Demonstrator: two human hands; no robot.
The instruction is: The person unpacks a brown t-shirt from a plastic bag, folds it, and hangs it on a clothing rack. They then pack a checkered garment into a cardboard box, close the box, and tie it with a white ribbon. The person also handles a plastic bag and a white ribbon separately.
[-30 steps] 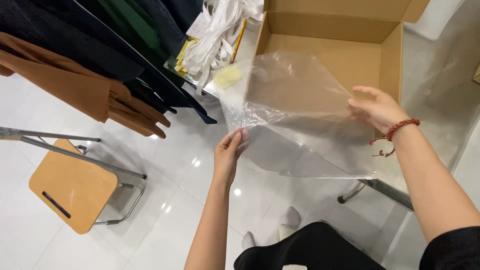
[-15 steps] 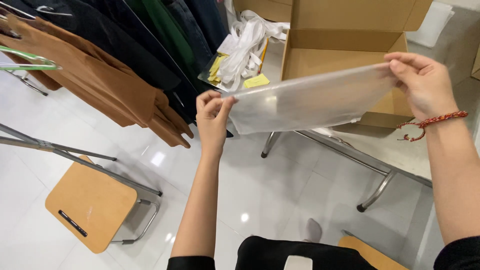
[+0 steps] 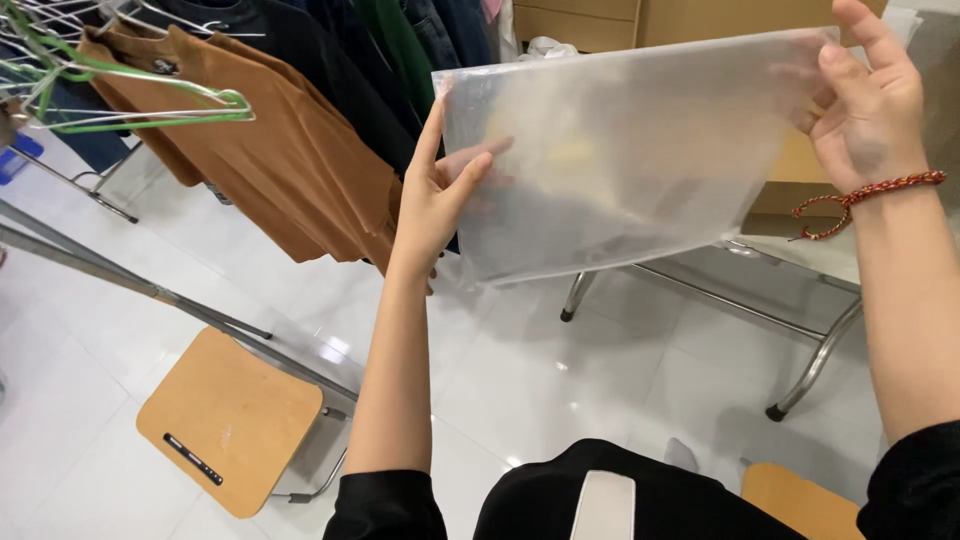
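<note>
**A:** Head cam: clear plastic bag (image 3: 640, 150) held up flat in the air, left hand (image 3: 440, 195) pinching one edge, right hand (image 3: 865, 105) gripping the other.

**B:** Yep, brown shirt (image 3: 290, 170) hanging just left, wooden stool (image 3: 230, 420) below.

brown shirts on hangers (image 3: 300, 180), wooden chair (image 3: 232, 420), cardboard box (image 3: 640, 20)

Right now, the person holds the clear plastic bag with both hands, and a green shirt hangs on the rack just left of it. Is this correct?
Not quite. In the head view, the shirt hanging just left of the clear plastic bag is brown, not green. The rest holds: the left hand and the right hand both hold the bag by its side edges.
</note>
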